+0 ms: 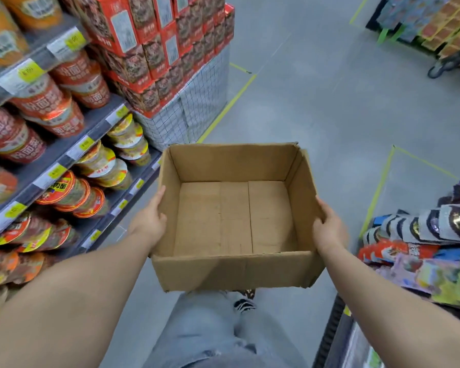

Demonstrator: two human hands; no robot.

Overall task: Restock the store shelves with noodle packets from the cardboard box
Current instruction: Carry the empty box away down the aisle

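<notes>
Box (pixel 234 216) carried empty in the aisle, left hand (pixel 149 221) and right hand (pixel 328 229) gripping its side walls; shelves (pixel 72 152) at left look full, so restocking seems done.

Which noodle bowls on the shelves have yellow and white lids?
The stacked bowls just left of the cardboard box's far corner, beside the wire-grid stand. The upper bowls and lower bowls are red or orange.
</notes>
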